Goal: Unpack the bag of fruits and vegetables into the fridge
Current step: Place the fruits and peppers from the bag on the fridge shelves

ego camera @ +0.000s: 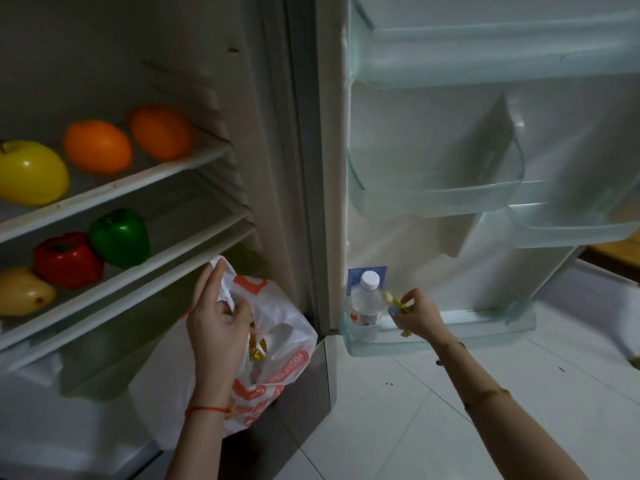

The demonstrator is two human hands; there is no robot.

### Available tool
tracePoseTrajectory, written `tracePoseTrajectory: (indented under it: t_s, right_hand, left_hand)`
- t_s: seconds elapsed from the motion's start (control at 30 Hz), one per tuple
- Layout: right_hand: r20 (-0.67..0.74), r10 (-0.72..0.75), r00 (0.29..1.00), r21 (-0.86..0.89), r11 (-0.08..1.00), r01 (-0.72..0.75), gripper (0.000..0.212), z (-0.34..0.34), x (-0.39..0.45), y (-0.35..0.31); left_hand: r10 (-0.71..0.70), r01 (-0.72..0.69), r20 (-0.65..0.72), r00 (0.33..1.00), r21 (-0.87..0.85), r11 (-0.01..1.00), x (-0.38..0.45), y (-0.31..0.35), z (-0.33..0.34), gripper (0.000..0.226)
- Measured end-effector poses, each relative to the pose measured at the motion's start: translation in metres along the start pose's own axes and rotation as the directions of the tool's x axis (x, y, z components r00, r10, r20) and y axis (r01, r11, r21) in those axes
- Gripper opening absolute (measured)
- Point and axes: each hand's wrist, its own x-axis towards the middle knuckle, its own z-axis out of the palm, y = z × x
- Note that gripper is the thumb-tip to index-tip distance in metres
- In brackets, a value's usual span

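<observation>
Fingers (410, 299) of right hand (417, 317) pinching small yellow-wrapped sweets (391, 299) over bottom door bin (450, 327), beside water bottle (369, 299). Left hand (214, 320) gripping bag (277, 327) handle, held open below shelves. More yellow pieces visible inside. Advice: lower past bin rim before release; keep bag mouth wide.

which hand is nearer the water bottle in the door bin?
Right. The right hand is just beside the water bottle; the left hand grips the plastic bag farther away.
</observation>
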Motion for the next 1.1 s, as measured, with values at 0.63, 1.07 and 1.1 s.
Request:
tracePoseTrajectory:
  t_s: [0.63, 1.07, 1.1]
  right_hand:
    - [0.001, -0.140, 0.990, -0.273, 0.952, 0.135, 0.006, -0.006, 0.011, -0.002]
    - [-0.066, -0.683, 0.727, -0.153, 0.727, 0.669, 0.007, 0.022, -0.087, -0.126]
    - [-0.004, -0.697, 0.717, -0.134, 0.711, 0.690, 0.007, 0.035, -0.090, -0.133]
  left_hand:
    - [-0.055, 0.062, -0.168, 0.984, 0.033, 0.998, -0.025, -0.012, -0.020, 0.070]
    - [-0.071, 0.075, -0.236, 0.969, 0.010, 0.997, -0.038, -0.015, -0.049, 0.070]
    - [-0.062, 0.067, -0.232, 0.971, 0.015, 0.998, -0.038, -0.016, -0.051, 0.070]
